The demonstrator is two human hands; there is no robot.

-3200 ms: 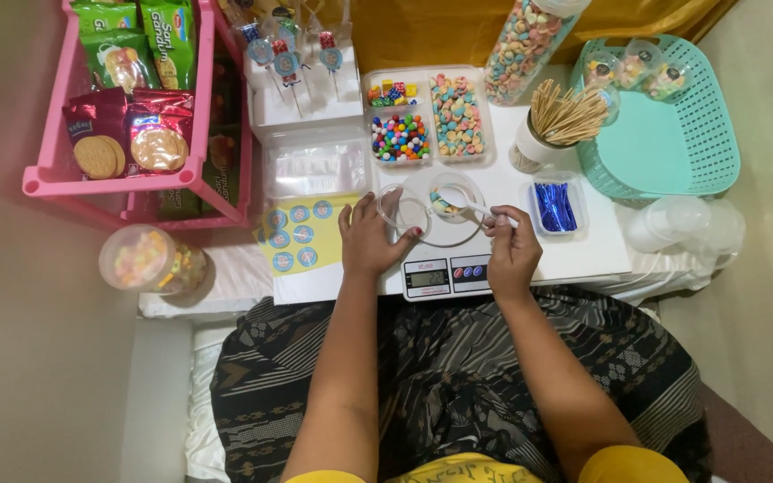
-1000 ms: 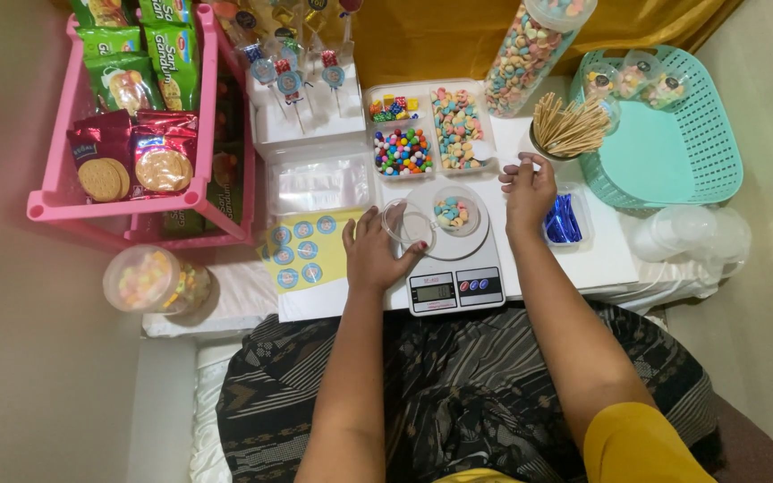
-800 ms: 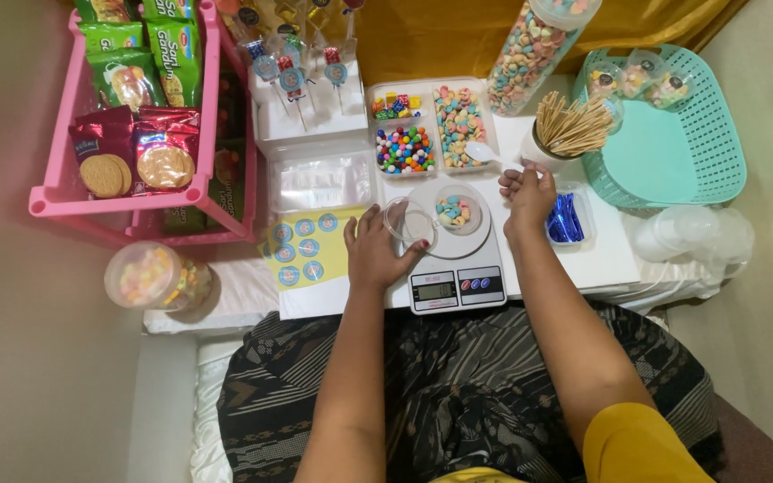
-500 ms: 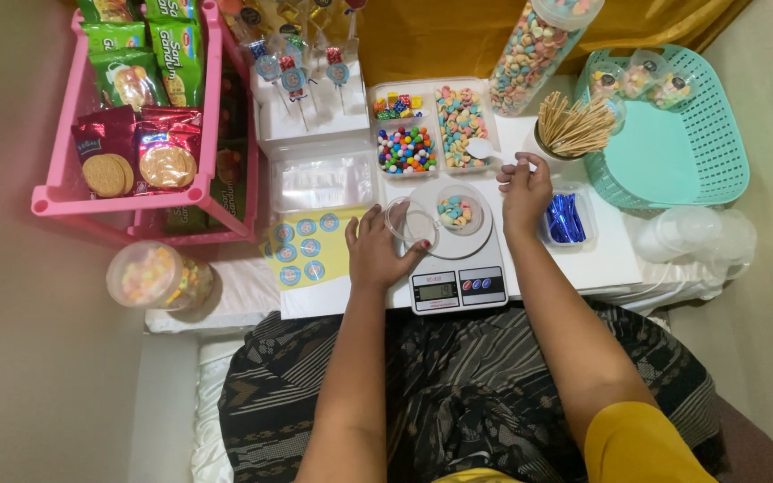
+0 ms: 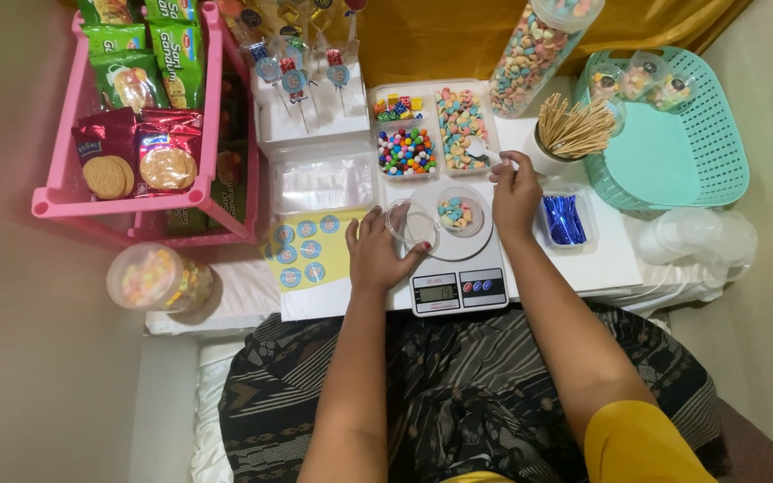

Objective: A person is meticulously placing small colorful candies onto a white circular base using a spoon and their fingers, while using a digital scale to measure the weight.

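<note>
Weighing cup: small clear cup [image 5: 458,213] of pastel candies sits centred on the scale [image 5: 458,268], near edge of the desk [image 5: 601,259], so the readout stays in view.
Lid: clear round lid [image 5: 402,225] just left of the cup.
Left hand [image 5: 378,253]: fingers curled, clamped on the lid's rim.
Right hand [image 5: 515,190]: fingertips pinched together on a small white scoop [image 5: 485,154], over the far candy tray [image 5: 463,127].

Even indoor light, sharp, edges maybe warped.
</note>
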